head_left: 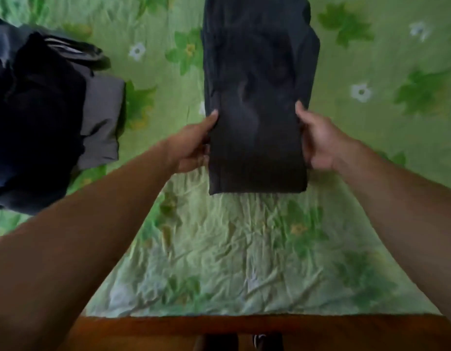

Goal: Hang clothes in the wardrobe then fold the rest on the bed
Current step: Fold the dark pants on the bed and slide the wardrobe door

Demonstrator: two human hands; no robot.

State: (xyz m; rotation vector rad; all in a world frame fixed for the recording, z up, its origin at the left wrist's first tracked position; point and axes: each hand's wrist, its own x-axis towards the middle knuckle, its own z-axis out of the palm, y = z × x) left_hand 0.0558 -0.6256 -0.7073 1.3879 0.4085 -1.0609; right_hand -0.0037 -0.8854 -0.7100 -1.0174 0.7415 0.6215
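A pair of dark grey trousers [257, 102] lies lengthwise on the green flowered bed sheet [219, 249], folded into a long narrow strip. Its near end is raised a little off the sheet. My left hand [194, 145] grips the left edge of that end, thumb on top and fingers underneath. My right hand [318, 140] grips the right edge the same way. The far end of the trousers runs out of view at the top.
A heap of dark navy and grey clothes [42, 110] sits on the bed at the left. The bed's brown wooden edge [244, 325] runs along the bottom, with my feet on the floor below it.
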